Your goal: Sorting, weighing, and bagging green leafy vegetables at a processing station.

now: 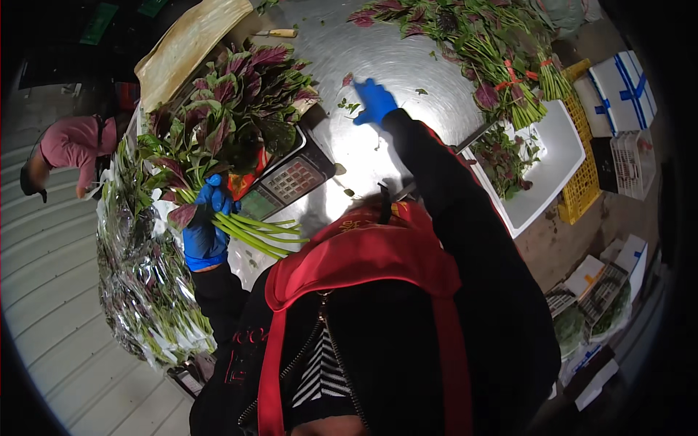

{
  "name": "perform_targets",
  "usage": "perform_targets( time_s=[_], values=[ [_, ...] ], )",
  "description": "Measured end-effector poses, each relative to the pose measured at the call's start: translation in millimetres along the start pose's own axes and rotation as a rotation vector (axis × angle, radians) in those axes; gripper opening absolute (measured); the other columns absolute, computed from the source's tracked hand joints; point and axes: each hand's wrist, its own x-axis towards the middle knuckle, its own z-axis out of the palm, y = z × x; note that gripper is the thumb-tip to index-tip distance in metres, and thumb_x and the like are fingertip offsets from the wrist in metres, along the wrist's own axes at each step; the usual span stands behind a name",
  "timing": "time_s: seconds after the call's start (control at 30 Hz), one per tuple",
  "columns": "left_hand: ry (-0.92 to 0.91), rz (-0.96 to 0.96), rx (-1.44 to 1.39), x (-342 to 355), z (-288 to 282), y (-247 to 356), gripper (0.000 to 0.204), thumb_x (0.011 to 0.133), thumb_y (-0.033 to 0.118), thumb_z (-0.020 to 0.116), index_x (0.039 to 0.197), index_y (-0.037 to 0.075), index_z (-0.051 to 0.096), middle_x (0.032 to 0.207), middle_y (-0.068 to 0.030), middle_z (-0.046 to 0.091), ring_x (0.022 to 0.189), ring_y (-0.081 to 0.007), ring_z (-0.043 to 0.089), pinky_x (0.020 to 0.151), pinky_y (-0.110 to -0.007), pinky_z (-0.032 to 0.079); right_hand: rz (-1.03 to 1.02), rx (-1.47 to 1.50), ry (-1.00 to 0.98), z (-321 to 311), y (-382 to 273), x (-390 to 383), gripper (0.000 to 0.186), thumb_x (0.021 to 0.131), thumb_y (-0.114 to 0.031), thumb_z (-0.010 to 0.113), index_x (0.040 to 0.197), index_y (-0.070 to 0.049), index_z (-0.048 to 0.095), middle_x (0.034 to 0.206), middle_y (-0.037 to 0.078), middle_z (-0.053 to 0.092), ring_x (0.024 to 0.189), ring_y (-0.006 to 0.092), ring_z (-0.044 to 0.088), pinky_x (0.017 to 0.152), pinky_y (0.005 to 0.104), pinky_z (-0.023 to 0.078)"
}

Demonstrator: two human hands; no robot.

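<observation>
My left hand (206, 225), in a blue glove, is closed round the pale green stems of a leafy bunch of amaranth (254, 236). Its stem ends point toward my apron, and the purple-green leaves seem to merge with other amaranth (240, 102) piled beside the scale. A weighing scale (291, 178) with a keypad lies just right of that hand. My right hand (374, 102), gloved in blue too, reaches over the metal table (320, 65) with its fingers apart and nothing visible in them. Small leaf scraps (349, 107) lie next to its fingertips.
Tied amaranth bunches (509, 80) rest at the far right. Below them stand a white foam box (556, 156) with loose leaves and a yellow crate (579, 192). Plastic-wrapped greens (138, 283) fill the left edge. A knife (278, 33) lies far back. Another person (76, 149) bends over at left.
</observation>
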Motion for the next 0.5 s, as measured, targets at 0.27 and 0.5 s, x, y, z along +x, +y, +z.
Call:
perform_targets(
  time_s=[0.27,0.5],
  values=[
    [-0.036,-0.009,-0.042,2.4,-0.7,-2.0,0.051,0.081,0.033,0.062,0.117,0.002,0.043,0.074,0.0026,0.040,0.068,-0.0117,0.044,0.076,-0.030,0.041,0.001,0.371,-0.157,30.8,-2.8,-65.9,0.018,0.082,-0.010,0.048,0.097,-0.009,0.059,0.086,0.014,0.055,0.081,0.0302,0.056,0.071,0.0381,0.045],
    [-0.077,-0.034,-0.064,3.0,-1.7,-13.6,0.047,0.085,0.033,0.057,0.117,0.003,0.043,0.074,0.0029,0.040,0.067,-0.0117,0.043,0.074,-0.030,0.041,-0.420,-0.066,-0.378,28.1,-83.5,-134.2,0.038,0.079,-0.011,0.050,0.117,-0.013,0.052,0.100,0.012,0.055,0.089,0.0275,0.056,0.070,0.0386,0.045]
  ],
)
